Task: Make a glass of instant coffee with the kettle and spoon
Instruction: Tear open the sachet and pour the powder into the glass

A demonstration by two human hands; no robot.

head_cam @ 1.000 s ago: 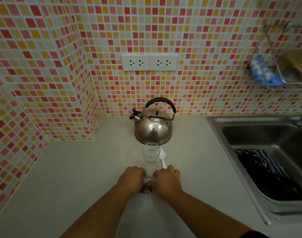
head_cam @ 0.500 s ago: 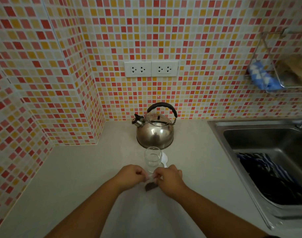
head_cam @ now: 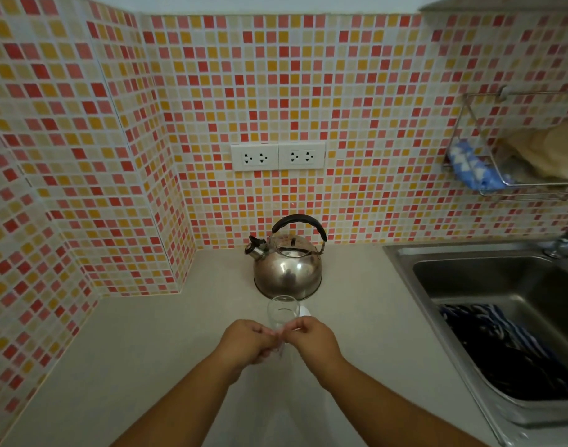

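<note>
Both forearms reach in low, the left hand and right hand nearly touching, fingertips pinching a small clear packet between them. Just beyond stands the empty glass, then the kettle, on a pale counter. A sink lies to their right.

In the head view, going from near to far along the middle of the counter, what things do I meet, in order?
The hands (left, right) → glass → kettle → wall sockets.
</note>
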